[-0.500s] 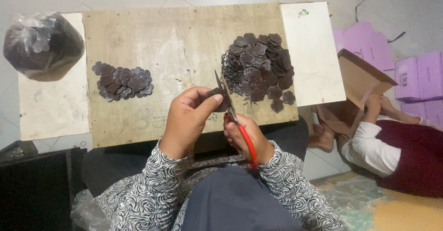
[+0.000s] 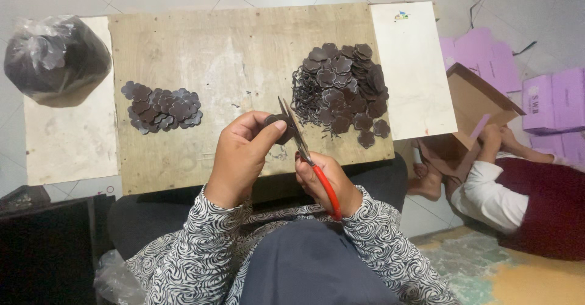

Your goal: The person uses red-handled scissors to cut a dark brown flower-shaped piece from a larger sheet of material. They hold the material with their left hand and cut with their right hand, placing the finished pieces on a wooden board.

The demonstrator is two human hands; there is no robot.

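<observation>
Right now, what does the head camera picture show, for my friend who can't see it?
A person's left hand holds a dark flower-shaped piece while the right hand cuts it with red-handled scissors, over a wooden board holding two piles.

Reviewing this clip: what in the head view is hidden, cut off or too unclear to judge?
- Dark flower-shaped piece: mostly covered by the left hand and its fingers.
- Scissors: red handles buried in the right hand.
- Plastic bag: glare blurs the contents.
- Seated person's sleeve: body cut off by the right edge.
</observation>
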